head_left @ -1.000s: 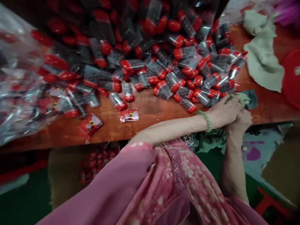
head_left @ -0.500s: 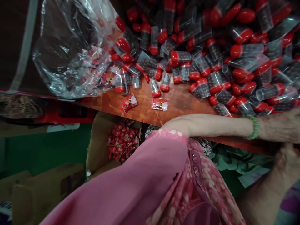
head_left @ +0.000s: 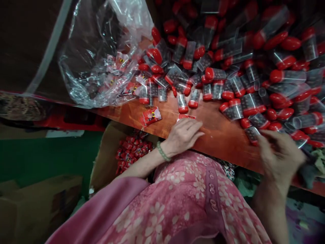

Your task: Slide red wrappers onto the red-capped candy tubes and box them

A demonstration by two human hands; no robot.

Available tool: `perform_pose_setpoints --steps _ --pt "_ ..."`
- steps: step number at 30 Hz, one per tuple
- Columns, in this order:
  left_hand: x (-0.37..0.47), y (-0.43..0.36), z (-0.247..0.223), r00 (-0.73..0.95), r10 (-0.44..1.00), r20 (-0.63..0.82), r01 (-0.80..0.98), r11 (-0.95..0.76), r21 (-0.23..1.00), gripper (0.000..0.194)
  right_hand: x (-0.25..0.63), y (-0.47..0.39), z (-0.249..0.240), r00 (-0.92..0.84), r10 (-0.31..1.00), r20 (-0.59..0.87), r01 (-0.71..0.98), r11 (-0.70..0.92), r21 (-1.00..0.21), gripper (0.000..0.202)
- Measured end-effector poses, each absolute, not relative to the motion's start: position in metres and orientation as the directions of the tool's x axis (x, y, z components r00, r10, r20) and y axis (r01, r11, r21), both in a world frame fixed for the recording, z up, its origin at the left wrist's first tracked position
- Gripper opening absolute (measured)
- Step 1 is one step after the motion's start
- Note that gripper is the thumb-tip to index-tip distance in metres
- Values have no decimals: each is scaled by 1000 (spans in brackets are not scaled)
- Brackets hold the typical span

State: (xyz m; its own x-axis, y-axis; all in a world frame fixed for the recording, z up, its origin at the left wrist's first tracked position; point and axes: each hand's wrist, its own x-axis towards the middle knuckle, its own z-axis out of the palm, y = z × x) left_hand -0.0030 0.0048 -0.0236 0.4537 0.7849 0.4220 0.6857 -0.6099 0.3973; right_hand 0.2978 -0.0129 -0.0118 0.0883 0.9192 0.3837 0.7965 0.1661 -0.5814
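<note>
My left hand (head_left: 185, 135), with a green bead bracelet at the wrist, lies at the table's front edge over a small red packet (head_left: 186, 116), partly covering it. Whether its fingers grip the packet is hidden. On the right, my right hand (head_left: 281, 156) is at the near side of a heap of clear tubes with red caps (head_left: 215, 74). Its thumb and fingertips are by a tube (head_left: 252, 135) filled with dark beads; the hand is blurred. Another red packet (head_left: 151, 116) lies left of my left hand.
A clear plastic bag (head_left: 88, 78) with red packets inside lies at the upper left of the wooden table (head_left: 215, 135). Below the edge, a cardboard box (head_left: 104, 156) holds many red packets (head_left: 130, 149). More cardboard (head_left: 43, 210) stands at the lower left.
My left hand has moved from the far right to the red packet near the middle. My right hand has come up to the tubes. The view has shifted.
</note>
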Motion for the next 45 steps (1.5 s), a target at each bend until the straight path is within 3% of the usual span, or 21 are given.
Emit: perform_pose_setpoints --steps 3,5,7,10,14,20,24,28,33,35,38,45 --pt "-33 -2 -32 470 837 281 765 -545 342 35 218 39 3 -392 829 399 614 558 -558 25" --pt "-41 -3 -37 462 863 204 801 -505 321 43 177 68 7 -617 737 276 594 666 -451 39" --pt "-41 1 -41 434 886 162 829 -463 313 43 147 91 5 -740 664 109 601 725 -335 43" --pt "-38 9 -48 424 893 149 835 -449 318 39 121 114 -4 -807 588 -49 579 772 -262 38" --pt "-43 15 -58 459 856 236 800 -514 310 37 109 125 -14 -805 588 -77 588 774 -234 28" --pt "-52 22 -70 406 837 366 778 -527 341 30 102 128 -24 -799 600 33 571 775 -270 27" --pt "-54 24 -65 432 849 304 770 -523 365 33 111 125 -21 -711 689 140 554 671 -492 28" --pt "-56 25 -57 462 861 212 772 -508 381 37 143 100 -8 -461 852 247 442 462 -769 35" --pt "-54 24 -63 462 843 277 791 -532 302 36 194 41 -8 -100 983 154 270 176 -947 34" --pt "-53 21 -67 456 823 340 790 -550 272 35 207 20 -12 -15 996 84 245 85 -966 33" --pt "-53 18 -72 440 804 399 753 -573 323 34 212 4 -16 1 999 37 254 35 -967 31" --pt "-56 21 -74 421 827 372 690 -558 461 37 163 23 -30 -145 987 72 385 123 -915 40"
